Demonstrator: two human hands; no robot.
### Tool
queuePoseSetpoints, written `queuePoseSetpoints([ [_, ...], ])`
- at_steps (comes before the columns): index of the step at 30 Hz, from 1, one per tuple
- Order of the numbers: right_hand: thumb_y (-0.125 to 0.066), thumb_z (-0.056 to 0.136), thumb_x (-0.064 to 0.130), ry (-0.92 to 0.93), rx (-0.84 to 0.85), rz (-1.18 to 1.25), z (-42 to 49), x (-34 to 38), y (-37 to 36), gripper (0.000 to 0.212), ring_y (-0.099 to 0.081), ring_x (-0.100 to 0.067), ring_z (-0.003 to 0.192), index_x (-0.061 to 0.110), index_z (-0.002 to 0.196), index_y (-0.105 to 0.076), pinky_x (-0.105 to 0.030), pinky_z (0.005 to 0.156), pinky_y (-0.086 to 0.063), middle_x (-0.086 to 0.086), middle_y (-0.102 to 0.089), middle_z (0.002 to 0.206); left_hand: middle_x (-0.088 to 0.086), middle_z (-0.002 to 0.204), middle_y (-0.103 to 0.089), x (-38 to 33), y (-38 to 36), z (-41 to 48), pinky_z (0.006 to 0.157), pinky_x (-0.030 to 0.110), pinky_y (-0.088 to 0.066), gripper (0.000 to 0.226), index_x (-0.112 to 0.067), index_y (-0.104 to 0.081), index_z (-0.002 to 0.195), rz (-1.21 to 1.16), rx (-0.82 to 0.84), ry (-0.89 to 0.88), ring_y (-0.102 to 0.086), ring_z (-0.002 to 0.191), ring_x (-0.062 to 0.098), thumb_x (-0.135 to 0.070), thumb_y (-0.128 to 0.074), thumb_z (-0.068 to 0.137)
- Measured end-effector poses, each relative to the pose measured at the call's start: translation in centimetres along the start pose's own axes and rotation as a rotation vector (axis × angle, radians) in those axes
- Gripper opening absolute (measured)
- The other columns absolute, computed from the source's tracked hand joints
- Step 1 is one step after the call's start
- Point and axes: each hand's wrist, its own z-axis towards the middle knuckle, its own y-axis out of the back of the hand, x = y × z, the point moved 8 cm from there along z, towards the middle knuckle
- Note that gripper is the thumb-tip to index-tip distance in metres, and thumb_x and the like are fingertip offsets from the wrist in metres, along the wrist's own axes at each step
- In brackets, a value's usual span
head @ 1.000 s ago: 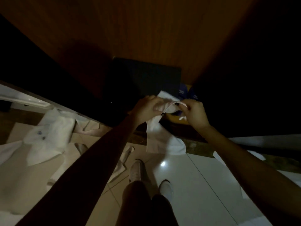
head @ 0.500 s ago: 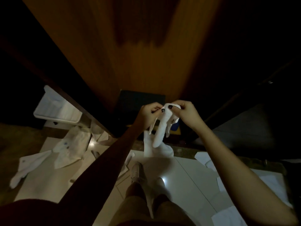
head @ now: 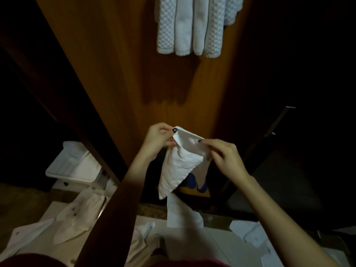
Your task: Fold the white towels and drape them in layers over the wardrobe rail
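Both hands pinch towel top edge mid-frame: left hand at corner, right hand opposite, keeping fold hanging; hung towels at top.

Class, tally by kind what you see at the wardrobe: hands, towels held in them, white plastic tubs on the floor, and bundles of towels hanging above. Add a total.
Hands: 2 (left hand, right hand)
Towels pinched in those hands: 1 (held towel)
White plastic tubs: 1 (white tub)
Hanging bundles: 1 (hanging towels)
Total: 5
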Motion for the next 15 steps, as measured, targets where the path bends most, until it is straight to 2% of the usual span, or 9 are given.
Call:
queuePoseSetpoints([
  [2, -0.044, 0.085, 0.005, 0.035, 0.021, -0.016, 0.0, 0.8, 0.0, 0.034, -0.059, -0.003, 0.091, 0.004, 0.106, -0.071, -0.007, 0.085, -0.041, 0.002, -0.065, 0.100, 0.016, 0.085, -0.066, -0.9, -0.1, -0.5, 0.065, 0.025, -0.058, 0.007, -0.003, -0.061, 0.086, -0.086, -0.008, -0.004, -0.066, 0.077, 0.020, -0.003, -0.060, 0.093],
  [4, -0.045, 0.089, 0.000, -0.058, 0.068, 0.027, 0.1, 0.3, -0.6, 0.032, -0.056, 0.003, 0.088, 0.004, 0.109, -0.069, -0.008, 0.083, -0.039, 0.002, -0.064, 0.100, 0.014, 0.082, -0.065, -1.7, -0.4, -1.2, 0.063, 0.023, -0.057, 0.007, -0.003, -0.061, 0.086, -0.148, -0.020, -0.015, -0.063, 0.073, 0.016, -0.002, -0.060, 0.092],
  [7, -0.053, 0.095, 0.011, -0.174, 0.160, 0.124, -0.2, -0.2, -1.4, 0.024, -0.056, 0.006, 0.084, 0.008, 0.113, -0.069, -0.009, 0.078, -0.038, 0.012, -0.059, 0.096, 0.011, 0.078, -0.064, -2.6, -0.9, -2.3, 0.063, 0.023, -0.056, 0.006, -0.003, -0.060, 0.086, -0.208, -0.041, -0.033, -0.063, 0.068, 0.012, -0.001, -0.061, 0.091],
  [10, -0.064, 0.089, 0.032, -0.183, 0.189, 0.204, -0.4, 0.6, -2.1, 0.025, -0.057, -0.005, 0.082, 0.012, 0.103, -0.070, -0.019, 0.073, -0.042, 0.006, -0.061, 0.093, 0.009, 0.076, -0.065, -3.4, -0.8, -3.0, 0.063, 0.024, -0.057, 0.006, -0.004, -0.058, 0.093, -0.238, -0.096, -0.071, -0.065, 0.064, 0.010, 0.001, -0.060, 0.091],
  [12, -0.065, 0.087, 0.038, -0.185, 0.184, 0.225, -0.4, 0.9, -2.5, 0.031, -0.058, -0.014, 0.081, 0.008, 0.090, -0.068, -0.027, 0.072, -0.042, -0.002, -0.061, 0.089, 0.010, 0.076, -0.065, -3.8, -0.9, -3.1, 0.063, 0.025, -0.058, 0.011, -0.006, -0.056, 0.099, -0.244, -0.111, -0.089, -0.067, 0.065, 0.011, 0.002, -0.058, 0.092],
  [15, -0.062, 0.094, 0.024, -0.207, 0.134, 0.236, 0.2, 0.2, -2.2, 0.024, -0.058, -0.014, 0.076, 0.007, 0.078, -0.066, -0.025, 0.068, -0.041, 0.000, -0.060, 0.081, 0.009, 0.074, -0.065, -4.5, -1.2, -2.6, 0.063, 0.025, -0.058, 0.015, -0.012, -0.060, 0.098, -0.188, -0.096, -0.119, -0.067, 0.064, 0.010, 0.002, -0.055, 0.094],
])
